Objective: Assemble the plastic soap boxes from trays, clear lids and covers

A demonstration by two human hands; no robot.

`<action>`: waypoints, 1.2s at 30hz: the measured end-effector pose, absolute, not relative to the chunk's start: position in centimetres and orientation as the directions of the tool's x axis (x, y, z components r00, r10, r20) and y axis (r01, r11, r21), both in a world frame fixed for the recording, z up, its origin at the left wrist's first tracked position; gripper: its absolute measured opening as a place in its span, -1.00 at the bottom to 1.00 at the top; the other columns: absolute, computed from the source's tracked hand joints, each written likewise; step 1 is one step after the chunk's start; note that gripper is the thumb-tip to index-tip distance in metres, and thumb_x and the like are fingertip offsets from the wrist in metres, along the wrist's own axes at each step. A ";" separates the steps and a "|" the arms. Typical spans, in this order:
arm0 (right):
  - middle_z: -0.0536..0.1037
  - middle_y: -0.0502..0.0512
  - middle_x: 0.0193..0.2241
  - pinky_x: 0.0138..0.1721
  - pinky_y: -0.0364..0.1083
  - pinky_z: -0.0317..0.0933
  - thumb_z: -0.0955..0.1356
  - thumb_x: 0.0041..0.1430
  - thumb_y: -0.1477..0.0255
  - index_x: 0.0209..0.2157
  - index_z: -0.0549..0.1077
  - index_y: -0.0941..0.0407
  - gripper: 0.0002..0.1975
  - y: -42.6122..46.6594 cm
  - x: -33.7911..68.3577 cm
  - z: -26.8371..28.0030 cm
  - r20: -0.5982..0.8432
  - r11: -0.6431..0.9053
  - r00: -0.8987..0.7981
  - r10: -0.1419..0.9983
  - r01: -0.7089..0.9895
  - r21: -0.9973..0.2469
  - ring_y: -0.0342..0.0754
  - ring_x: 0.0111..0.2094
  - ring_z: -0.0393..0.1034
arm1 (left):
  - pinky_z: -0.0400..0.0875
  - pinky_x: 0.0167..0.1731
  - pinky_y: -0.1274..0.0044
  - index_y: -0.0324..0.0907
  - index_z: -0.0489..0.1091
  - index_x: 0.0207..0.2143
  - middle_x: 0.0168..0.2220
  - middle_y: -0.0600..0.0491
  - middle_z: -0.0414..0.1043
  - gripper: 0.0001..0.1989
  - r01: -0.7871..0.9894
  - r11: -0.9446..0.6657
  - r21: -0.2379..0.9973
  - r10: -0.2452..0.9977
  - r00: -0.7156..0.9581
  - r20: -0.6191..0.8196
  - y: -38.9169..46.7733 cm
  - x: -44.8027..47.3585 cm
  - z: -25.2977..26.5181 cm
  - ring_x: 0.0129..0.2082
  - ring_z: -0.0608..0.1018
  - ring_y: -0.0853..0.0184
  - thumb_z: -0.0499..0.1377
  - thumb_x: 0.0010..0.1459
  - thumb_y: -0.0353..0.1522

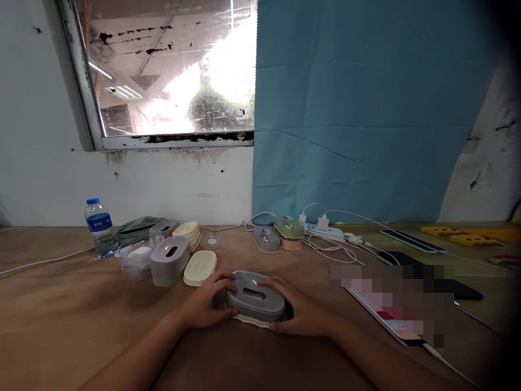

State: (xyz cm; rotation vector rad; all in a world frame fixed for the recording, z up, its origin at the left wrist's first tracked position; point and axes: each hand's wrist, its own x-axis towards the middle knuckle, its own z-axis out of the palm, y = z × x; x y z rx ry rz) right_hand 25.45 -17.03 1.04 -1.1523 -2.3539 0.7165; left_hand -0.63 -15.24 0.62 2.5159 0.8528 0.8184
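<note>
A grey oval box [254, 296] with a slot in its top rests on the table in front of me. Along its lower edge shows a pale yellow lid [250, 320]. My left hand [209, 301] wraps round the box's left end, fingers on top and thumb low at the front. My right hand [299, 309] grips the right end in the same way. Just beyond my left hand lies a loose cream lid [200, 267]. Beside that lid stands another grey slotted box [170, 256] with a green base.
Clear plastic lids [136, 258], a stack of cream lids [187, 233] and a water bottle [100, 228] stand at the left. Finished-looking grey [266, 239] and green [288, 227] boxes sit at the back near a power strip [325, 232]. A phone [391, 315] lies right.
</note>
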 end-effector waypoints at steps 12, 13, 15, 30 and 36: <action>0.09 0.12 0.09 0.05 0.03 -0.04 0.41 -0.24 0.22 0.07 0.12 0.00 -0.22 -17.1 25.5 1.5 0.062 0.478 -0.562 0.825 0.635 -0.606 0.13 0.08 0.02 | 0.18 -0.02 0.43 -0.15 0.31 -0.24 -0.03 -0.04 0.18 -0.69 0.436 -0.741 0.510 0.648 0.664 0.374 -15.1 -0.8 0.5 -0.03 0.29 0.23 0.21 -0.10 -0.32; 0.09 0.12 0.09 0.05 0.02 -0.04 0.41 -0.24 0.22 0.07 0.12 -0.01 -0.22 -17.1 25.5 1.4 0.060 0.477 -0.561 0.826 0.639 -0.604 0.13 0.08 0.01 | 0.18 -0.02 0.43 -0.15 0.31 -0.24 -0.04 -0.04 0.18 -0.69 0.430 -0.743 0.513 0.645 0.666 0.375 -15.0 -0.8 0.5 -0.03 0.29 0.23 0.22 -0.10 -0.32; 0.07 0.10 0.10 0.05 0.02 -0.04 0.41 -0.24 0.21 0.08 0.10 -0.03 -0.21 -17.2 25.6 1.4 0.050 0.474 -0.562 0.826 0.643 -0.602 0.12 0.08 0.01 | 0.18 -0.03 0.44 -0.15 0.32 -0.25 -0.04 -0.04 0.18 -0.69 0.417 -0.744 0.522 0.639 0.672 0.374 -14.9 -0.9 0.5 -0.03 0.29 0.23 0.22 -0.11 -0.32; 0.06 0.10 0.11 0.04 0.06 -0.02 0.40 -0.23 0.14 0.08 0.11 -0.06 -0.22 -17.3 25.5 1.4 0.009 0.450 -0.553 0.833 0.668 -0.593 0.16 0.09 0.01 | 0.19 -0.04 0.44 -0.14 0.31 -0.25 -0.05 -0.02 0.16 -0.63 0.412 -0.759 0.504 0.617 0.702 0.356 -14.6 -1.1 0.4 -0.04 0.28 0.24 0.26 -0.16 -0.27; 0.09 0.10 0.08 0.03 0.03 0.01 0.41 -0.23 0.18 0.08 0.11 -0.05 -0.23 -17.4 25.3 1.3 0.029 0.468 -0.561 0.827 0.660 -0.588 0.11 0.06 0.05 | 0.19 -0.08 0.44 -0.09 0.29 -0.17 -0.08 0.00 0.22 -0.61 0.471 -0.826 0.310 0.561 0.745 0.362 -15.4 -0.7 0.9 -0.10 0.31 0.25 0.22 -0.12 -0.29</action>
